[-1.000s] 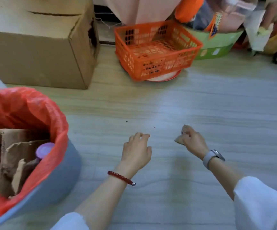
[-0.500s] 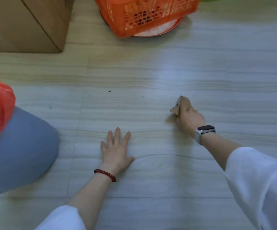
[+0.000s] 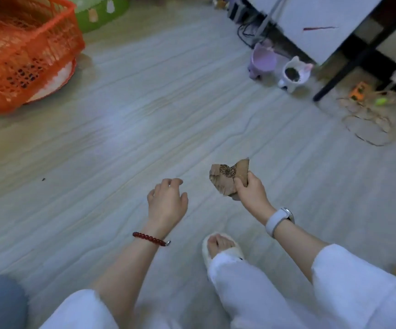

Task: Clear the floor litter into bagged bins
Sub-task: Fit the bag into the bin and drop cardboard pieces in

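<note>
Brown torn cardboard, a ragged scrap with a dark speckled patch (image 3: 230, 178), is the one piece of litter in hand in the head view: the right hand (image 3: 251, 189) grips its lower edge, fingers and thumb curled round it, and holds it clear above the pale wood-grain floor (image 3: 144, 119). A white-strapped wristwatch (image 3: 278, 220) sits on that wrist. The left hand (image 3: 167, 203) hangs just beside it, to the left and a little lower, fingers loosely curled and holding nothing; a red bead bracelet (image 3: 150, 238) circles its wrist. Both forearms come out of white sleeves. Below the hands a foot in a white open-toe slipper (image 3: 220, 249) stands on the floor.

At the bottom left corner a rounded grey-blue bin wall (image 3: 0, 302) is partly in frame; whether it has a bag cannot be told from here. At the upper left an orange plastic lattice basket (image 3: 23, 51) sits on a white round dish, with a green tub (image 3: 102, 10) behind it. At the upper right stand a lilac plastic bucket (image 3: 263, 59) and, just beside it, a white cat-shaped pot (image 3: 294, 76), near a black furniture leg (image 3: 341, 72). Further right lie thin brown loops of cord (image 3: 367, 125) on the floor.
</note>
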{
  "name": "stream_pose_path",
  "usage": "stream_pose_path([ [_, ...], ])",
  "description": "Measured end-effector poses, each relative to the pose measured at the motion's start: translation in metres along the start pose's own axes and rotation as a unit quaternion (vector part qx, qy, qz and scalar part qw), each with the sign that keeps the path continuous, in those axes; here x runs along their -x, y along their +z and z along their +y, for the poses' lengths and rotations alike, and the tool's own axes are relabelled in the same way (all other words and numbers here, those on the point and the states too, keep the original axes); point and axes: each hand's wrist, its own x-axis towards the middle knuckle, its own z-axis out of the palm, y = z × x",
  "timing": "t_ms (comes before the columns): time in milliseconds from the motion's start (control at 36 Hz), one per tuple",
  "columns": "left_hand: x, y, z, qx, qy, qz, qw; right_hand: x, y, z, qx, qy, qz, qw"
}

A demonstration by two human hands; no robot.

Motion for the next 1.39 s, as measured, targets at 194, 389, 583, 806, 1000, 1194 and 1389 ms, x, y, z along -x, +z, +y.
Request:
stream_pose_path([
  [194, 0.054, 0.04, 0.13, -0.059, 0.183, -0.115, 0.975, 0.108, -0.149, 0.088, -0.136, 0.144, 0.137, 0.971],
  [389, 0.109, 0.102, 0.265, -0.086, 0.312, -0.176, 0.93, 0.212, -0.265, 0.195, -0.423, 0.222, 0.269, 0.836],
  [583, 0.148, 0.243, 0.367, -0.161, 0.363, -0.233, 0.887, 0.245, -0.334, 0.342, -0.618, 0.232, 0.339, 0.671],
  [806, 0.174, 0.449, 0.449, -0.284, 0.411, -0.314, 0.807, 0.239, -0.391, 0.5, -0.697, 0.207, 0.337, 0.598],
  [1000, 0.15, 0.552, 0.505, -0.352, 0.451, -0.264, 0.777, 0.215, -0.408, 0.59, -0.655, 0.217, 0.411, 0.596],
  [1194, 0.134, 0.584, 0.527, -0.439, 0.486, -0.239, 0.717, 0.2, -0.397, 0.621, -0.609, 0.246, 0.446, 0.608],
  [1389, 0.138, 0.558, 0.521, -0.367, 0.404, -0.237, 0.804, 0.19, -0.397, 0.606, -0.545, 0.248, 0.484, 0.638],
])
